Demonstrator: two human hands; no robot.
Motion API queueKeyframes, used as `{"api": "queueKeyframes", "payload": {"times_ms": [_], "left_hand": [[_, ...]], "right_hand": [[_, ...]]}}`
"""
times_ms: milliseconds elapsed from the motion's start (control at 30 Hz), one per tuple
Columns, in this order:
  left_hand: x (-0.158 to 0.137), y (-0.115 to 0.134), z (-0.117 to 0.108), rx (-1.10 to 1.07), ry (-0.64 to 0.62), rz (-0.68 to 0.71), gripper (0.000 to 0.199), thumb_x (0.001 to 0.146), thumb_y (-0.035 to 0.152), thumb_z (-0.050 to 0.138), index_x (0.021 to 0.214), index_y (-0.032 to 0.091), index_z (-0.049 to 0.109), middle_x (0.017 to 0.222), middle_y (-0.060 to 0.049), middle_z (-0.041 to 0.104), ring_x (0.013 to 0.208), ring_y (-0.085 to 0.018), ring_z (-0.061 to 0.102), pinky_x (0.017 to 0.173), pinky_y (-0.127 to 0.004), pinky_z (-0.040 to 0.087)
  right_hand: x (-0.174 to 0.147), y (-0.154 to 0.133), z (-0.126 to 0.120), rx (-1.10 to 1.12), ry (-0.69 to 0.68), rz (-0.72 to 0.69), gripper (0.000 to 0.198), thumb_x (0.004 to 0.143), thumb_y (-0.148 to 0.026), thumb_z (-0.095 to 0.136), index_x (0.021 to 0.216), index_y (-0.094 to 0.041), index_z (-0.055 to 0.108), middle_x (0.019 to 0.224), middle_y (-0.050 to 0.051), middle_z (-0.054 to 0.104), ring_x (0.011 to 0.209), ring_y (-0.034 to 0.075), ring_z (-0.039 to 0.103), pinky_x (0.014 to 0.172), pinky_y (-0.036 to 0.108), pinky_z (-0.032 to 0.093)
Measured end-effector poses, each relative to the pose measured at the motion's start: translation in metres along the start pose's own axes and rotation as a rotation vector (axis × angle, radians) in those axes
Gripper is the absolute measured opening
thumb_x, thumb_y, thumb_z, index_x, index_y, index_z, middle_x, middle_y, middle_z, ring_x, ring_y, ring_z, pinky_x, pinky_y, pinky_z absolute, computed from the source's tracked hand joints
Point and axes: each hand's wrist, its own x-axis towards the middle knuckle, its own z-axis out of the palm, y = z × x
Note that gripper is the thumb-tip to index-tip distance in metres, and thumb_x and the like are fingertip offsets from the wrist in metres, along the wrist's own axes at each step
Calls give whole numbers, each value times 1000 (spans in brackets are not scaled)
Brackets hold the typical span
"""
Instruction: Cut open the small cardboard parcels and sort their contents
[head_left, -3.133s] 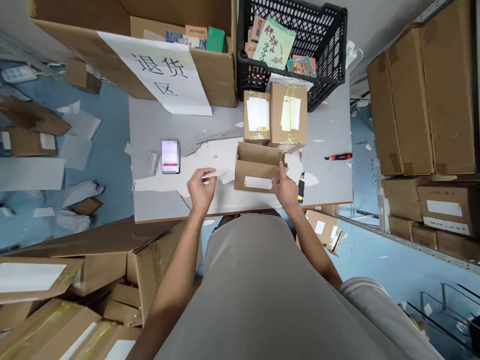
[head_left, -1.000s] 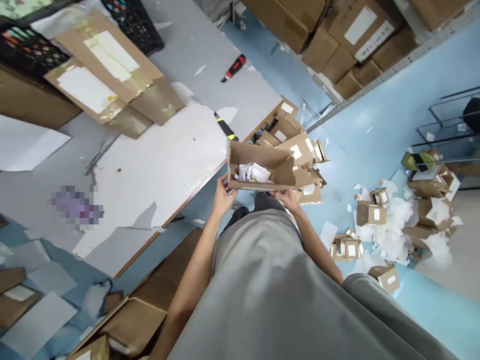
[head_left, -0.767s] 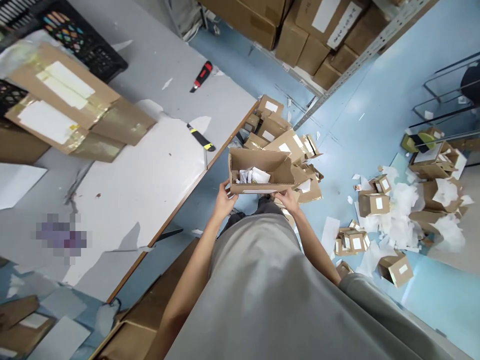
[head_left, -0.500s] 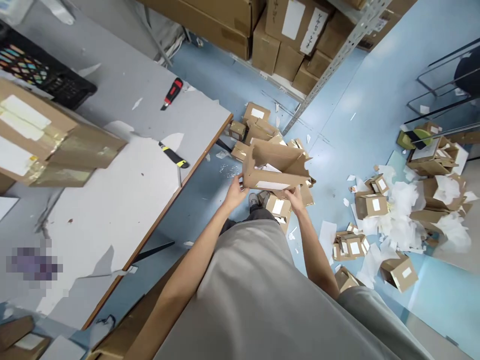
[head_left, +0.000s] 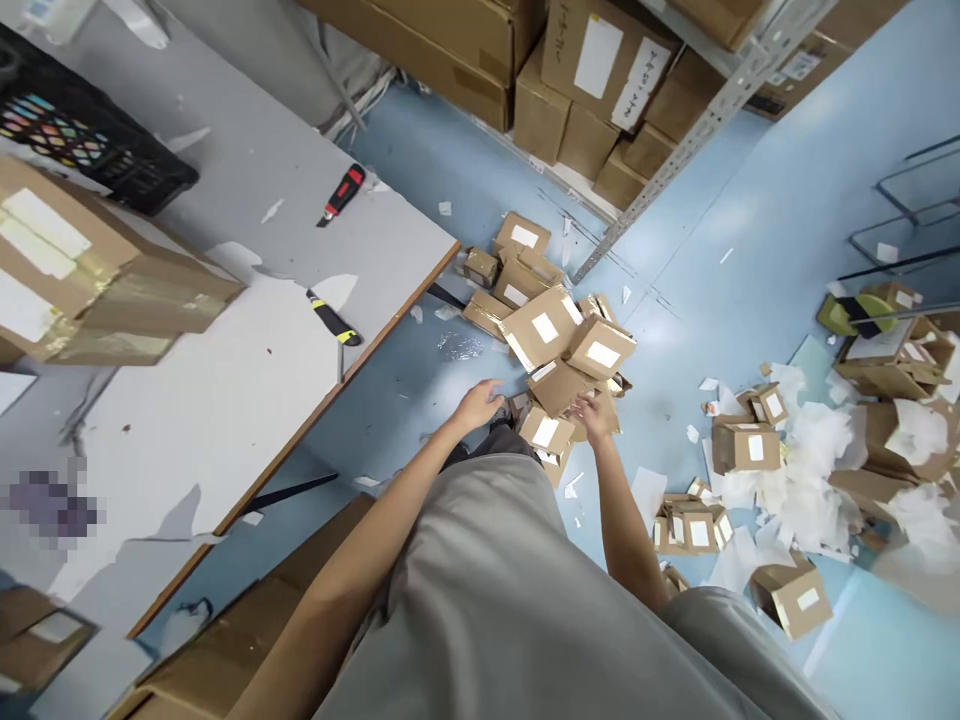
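Observation:
My left hand [head_left: 478, 406] hangs in the air with its fingers apart, holding nothing. A short way to the right is my right hand [head_left: 592, 413], also open, in front of the cardboard box pile. Nearest to both hands lie several brown cardboard boxes on the floor: a flattened-looking box [head_left: 537, 345] with white labels, a box [head_left: 602, 362] leaning beside it, and a lower box [head_left: 545, 430] close to my feet. Whether my right fingertips touch a box, I cannot tell.
On the table [head_left: 217, 420] at left lie a red-black utility knife [head_left: 343, 194], a yellow-black cutter [head_left: 334, 318], a large taped carton [head_left: 142, 290] and a black crate [head_left: 90, 130]. A metal shelf post [head_left: 675, 160] stands ahead. Boxes and crumpled white paper [head_left: 810, 460] litter the right floor.
Both hands have let go of the open cardboard box they held by its sides. It has dropped onto the pile below. My hands are now empty and the view has shifted slightly.

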Motion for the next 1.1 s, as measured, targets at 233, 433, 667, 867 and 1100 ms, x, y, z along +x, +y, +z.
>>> {"api": "queueKeyframes", "payload": {"times_ms": [233, 433, 667, 867, 1100], "left_hand": [[-94, -48, -62, -141, 224, -193, 28, 75, 48, 85, 84, 25, 73, 114, -15, 85, 107, -35, 82, 105, -56, 66], [-166, -88, -105, -337, 485, -201, 35, 70, 57, 84, 81, 26, 72, 116, -15, 86, 115, -37, 80, 110, -56, 62], [-265, -147, -165, -554, 777, -138, 45, 73, 63, 89, 90, 25, 73, 129, -17, 84, 112, -34, 81, 107, -54, 64], [-349, -191, -218, -664, 917, -116, 46, 77, 64, 89, 91, 24, 72, 138, -19, 82, 119, -37, 80, 110, -57, 62], [-377, -213, -280, -711, 961, -12, 43, 84, 62, 87, 93, 23, 71, 140, -19, 81, 125, -37, 79, 116, -58, 59]], "right_hand": [[-9, -14, 77, -105, -265, 108, 52, 63, -73, 81, 88, -28, 71, 86, 5, 80, 85, 28, 77, 92, 52, 67], [-16, -42, 165, -279, -553, 31, 47, 63, -67, 87, 88, -28, 76, 82, 1, 82, 82, 24, 76, 91, 47, 67], [-87, -66, 312, -407, -837, -94, 51, 64, -64, 94, 96, -27, 81, 104, 9, 89, 104, 29, 82, 104, 49, 65], [-189, -69, 422, -424, -1025, -190, 50, 77, -65, 92, 109, -28, 82, 121, 13, 89, 117, 33, 83, 109, 53, 64], [-250, -69, 490, -453, -1089, -300, 51, 80, -69, 91, 110, -29, 82, 120, 12, 88, 121, 35, 83, 116, 58, 63]]}}
